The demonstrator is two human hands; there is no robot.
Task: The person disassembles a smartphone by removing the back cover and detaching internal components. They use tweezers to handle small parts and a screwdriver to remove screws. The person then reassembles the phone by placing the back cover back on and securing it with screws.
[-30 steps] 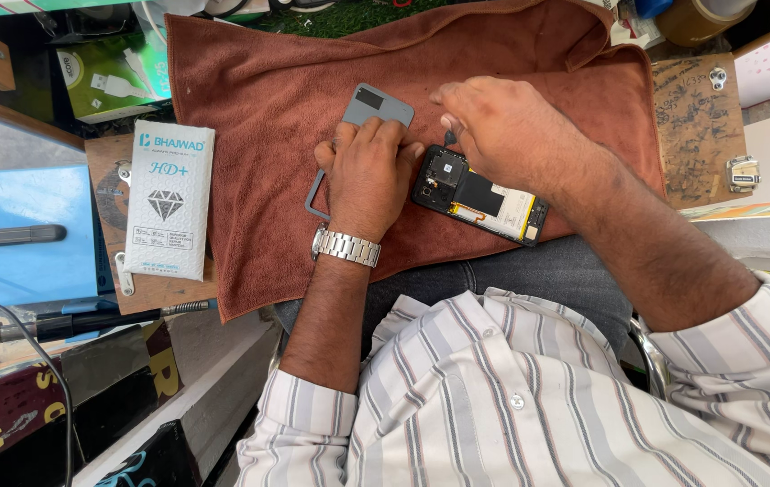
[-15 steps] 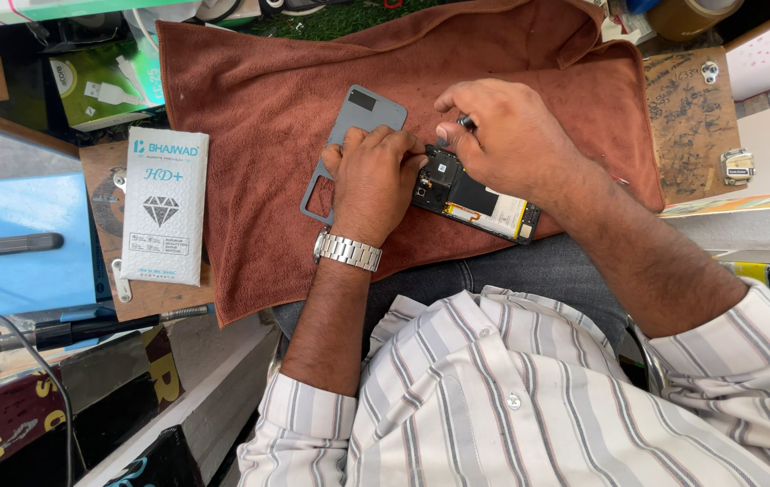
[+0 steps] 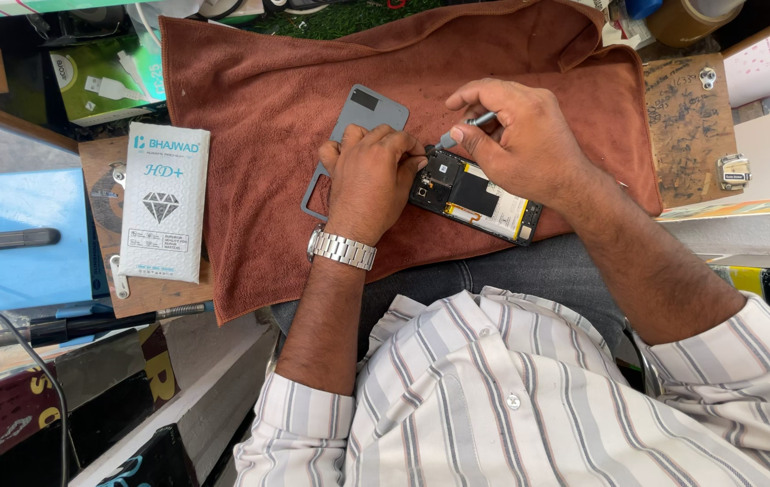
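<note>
An opened phone (image 3: pixel 484 198) with its dark circuit board and yellow-edged battery exposed lies on a brown towel (image 3: pixel 259 135). My left hand (image 3: pixel 371 176), with a metal watch on the wrist, presses down on the phone's left end. My right hand (image 3: pixel 520 140) pinches a thin metal tool (image 3: pixel 462 129), its tip touching the phone's upper corner. A grey back cover (image 3: pixel 362 113) lies on the towel, partly under my left hand.
A white flat packet (image 3: pixel 161 203) rests on a wooden board left of the towel. A green box (image 3: pixel 101 77) sits at the upper left. A blue surface (image 3: pixel 15 234) and cables (image 3: pixel 60 325) lie at the left. A scratched wooden block (image 3: pixel 687 126) is at the right.
My right hand has shifted the tool's tip down onto the phone's upper corner. My left hand stays on the phone's left end.
</note>
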